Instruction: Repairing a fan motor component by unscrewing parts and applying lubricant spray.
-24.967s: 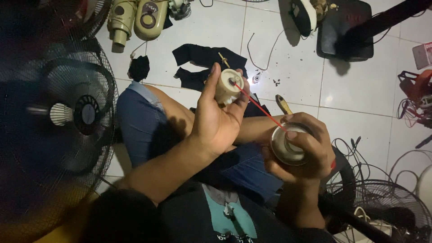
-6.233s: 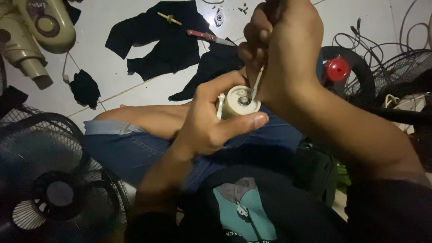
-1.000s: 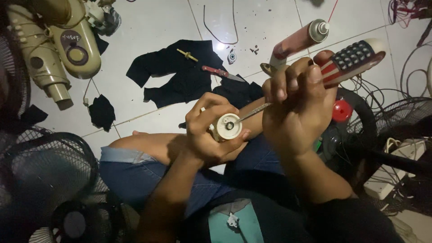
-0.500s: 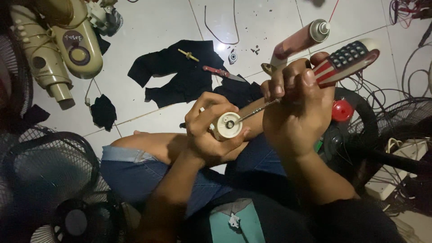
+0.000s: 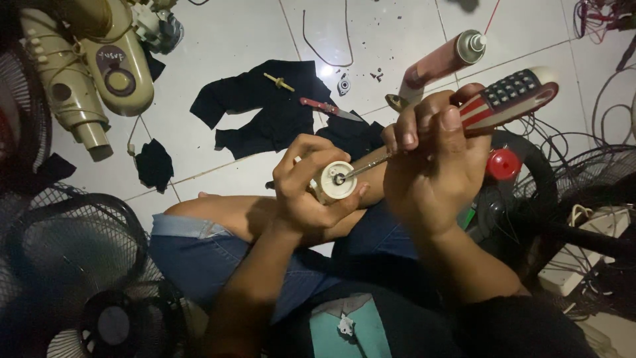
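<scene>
**Screwdriver tip set into a small white part, held over the lap**

The left hand (image 5: 311, 192) is wrapped around a small round white part (image 5: 336, 181), fingers curled over its top and thumb pressed along its lower edge, so the part's flat face with a dark centre hole turns toward the right. The part sits in the middle of the scene, above the person's bent knee and blue denim shorts (image 5: 218, 258).

The right hand (image 5: 434, 172) is clenched around a screwdriver (image 5: 490, 106) whose fat handle, patterned in stripes and a chequered patch, sticks out up and to the right past the knuckles. Its metal shaft runs down-left, and the tip meets the centre hole of the white part. The same hand also pins a red spray can (image 5: 440, 63) between fingers and handle; the can's grey nozzle points to the far right, with a thin red straw rising from it.

On the white tiled floor (image 5: 232, 26) farther off lie a crumpled black cloth (image 5: 265, 109), a red-handled knife (image 5: 328, 108) on it, and a small yellow tool (image 5: 279, 81). At far left rest two beige fan housings (image 5: 99, 73). A fan guard (image 5: 66, 265) fills the near left, and another dark fan with a red hub cap (image 5: 503, 164) stands just right of the right hand, among tangled cables (image 5: 609, 99).
</scene>
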